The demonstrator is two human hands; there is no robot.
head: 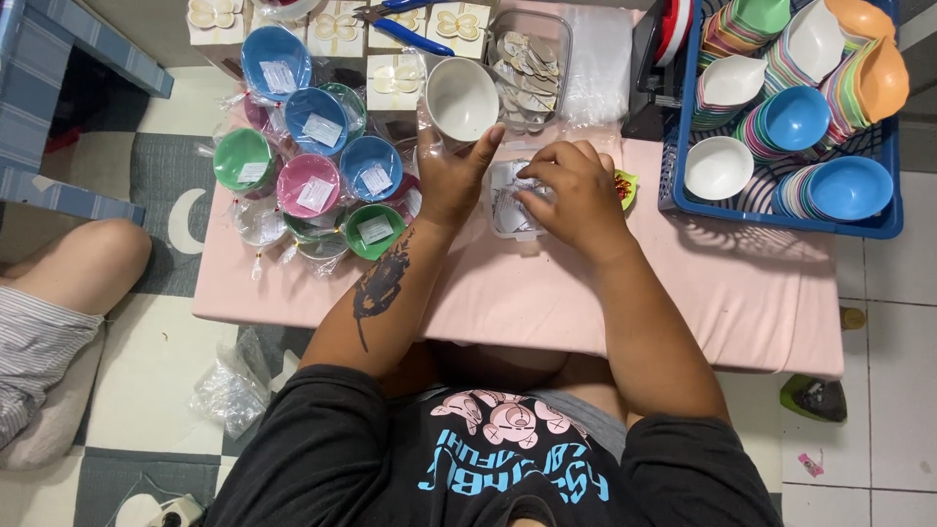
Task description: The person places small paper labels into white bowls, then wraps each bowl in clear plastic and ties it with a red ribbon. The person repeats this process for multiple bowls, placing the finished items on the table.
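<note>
On a low pink table, my left hand holds a white bowl by its near rim, tipped toward me inside a clear plastic wrap. My right hand rests just right of it, its fingers pinched on a small clear bag of white paper slips lying flat on the table. The two hands almost touch over that bag.
Several wrapped bowls in blue, pink and green cluster at the table's left. A blue basket of stacked coloured bowls stands at the right. A clear tub of small cards, white boxes and scissors lie behind. Another person's knee is at left.
</note>
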